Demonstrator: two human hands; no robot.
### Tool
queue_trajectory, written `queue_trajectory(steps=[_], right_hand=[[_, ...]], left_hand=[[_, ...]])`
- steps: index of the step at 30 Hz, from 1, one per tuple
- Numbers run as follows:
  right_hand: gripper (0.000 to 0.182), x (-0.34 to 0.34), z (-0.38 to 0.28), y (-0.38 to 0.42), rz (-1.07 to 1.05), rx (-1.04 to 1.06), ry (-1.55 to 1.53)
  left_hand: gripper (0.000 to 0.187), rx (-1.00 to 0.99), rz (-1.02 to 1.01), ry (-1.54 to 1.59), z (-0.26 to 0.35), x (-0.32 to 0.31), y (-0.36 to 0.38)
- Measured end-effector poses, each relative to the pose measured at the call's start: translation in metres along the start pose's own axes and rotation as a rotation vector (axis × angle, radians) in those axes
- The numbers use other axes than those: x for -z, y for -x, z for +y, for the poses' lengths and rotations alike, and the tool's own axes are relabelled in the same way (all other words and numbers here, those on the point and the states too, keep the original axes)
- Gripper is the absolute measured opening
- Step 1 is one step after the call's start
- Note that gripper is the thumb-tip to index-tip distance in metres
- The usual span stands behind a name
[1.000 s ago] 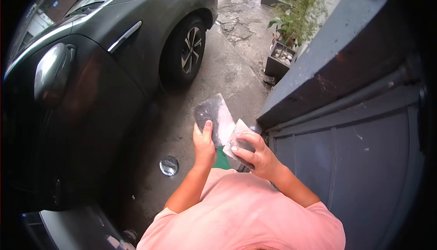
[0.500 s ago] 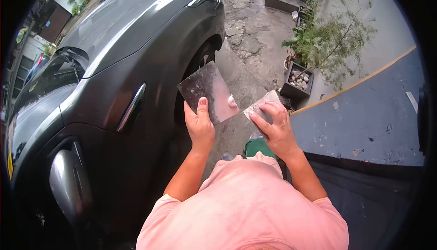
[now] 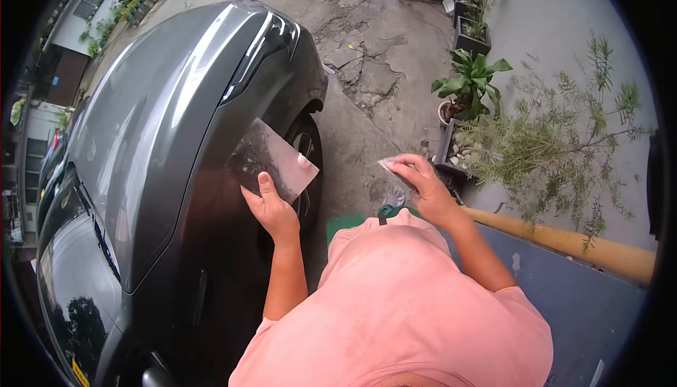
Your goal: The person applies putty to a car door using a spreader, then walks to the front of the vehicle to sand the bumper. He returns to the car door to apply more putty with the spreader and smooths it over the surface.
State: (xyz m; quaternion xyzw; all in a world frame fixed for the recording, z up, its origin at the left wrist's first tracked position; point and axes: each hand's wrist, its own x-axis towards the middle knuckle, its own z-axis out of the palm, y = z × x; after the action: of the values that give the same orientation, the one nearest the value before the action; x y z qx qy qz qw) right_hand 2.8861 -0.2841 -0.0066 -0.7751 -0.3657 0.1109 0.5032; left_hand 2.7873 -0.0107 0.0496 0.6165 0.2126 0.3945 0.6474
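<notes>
My left hand (image 3: 275, 212) is closed on the near edge of a thin, shiny rectangular plate (image 3: 264, 158), thumb on top. A small dab of white paste (image 3: 303, 161) sits near the plate's right corner. The plate is held beside the front wheel and fender of a dark grey car (image 3: 190, 154). To the right, my right hand (image 3: 427, 189) pinches a small, thin, flat spreader (image 3: 386, 163), seen nearly edge-on and partly covered by the fingers. A gap separates the spreader from the plate.
Cracked concrete ground (image 3: 360, 70) stretches ahead. Along the right wall stand a leafy potted plant (image 3: 471, 84), a feathery shrub (image 3: 543, 147) and a dark planter (image 3: 446, 144) with pale stones. A blue-grey panel (image 3: 536, 281) with a yellowish edge lies close on my right.
My view has turned and moved toward the car's front. Both hands appear farther apart, the plate shifted left. The spreader has tilted from showing its flat face to nearly edge-on.
</notes>
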Motion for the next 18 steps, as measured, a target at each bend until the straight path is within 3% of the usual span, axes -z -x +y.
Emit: queue_trajectory(steps=[5, 8, 11, 15, 18], right_hand=[[0.065, 0.071, 0.049, -0.082, 0.356, -0.231, -0.396], [0.063, 0.092, 0.097, -0.120, 0.647, -0.419, -0.629], [0.061, 0.106, 0.146, -0.163, 0.853, -0.457, -1.061], [0.064, 0.122, 0.220, -0.222, 0.890, -0.539, -1.096], [0.068, 0.133, 0.270, -0.284, 1.032, -0.681, -0.987]], left_hand=[[0.046, 0.462, 0.111, 0.118, -0.087, -0.054, -0.053], [0.043, 0.764, 0.051, 0.159, -0.181, -0.076, -0.077], [0.037, 0.947, -0.047, 0.013, -0.261, -0.135, -0.115], [0.035, 1.087, -0.302, 0.049, -0.385, -0.212, -0.182], [0.034, 1.154, -0.366, -0.124, -0.476, -0.263, -0.224]])
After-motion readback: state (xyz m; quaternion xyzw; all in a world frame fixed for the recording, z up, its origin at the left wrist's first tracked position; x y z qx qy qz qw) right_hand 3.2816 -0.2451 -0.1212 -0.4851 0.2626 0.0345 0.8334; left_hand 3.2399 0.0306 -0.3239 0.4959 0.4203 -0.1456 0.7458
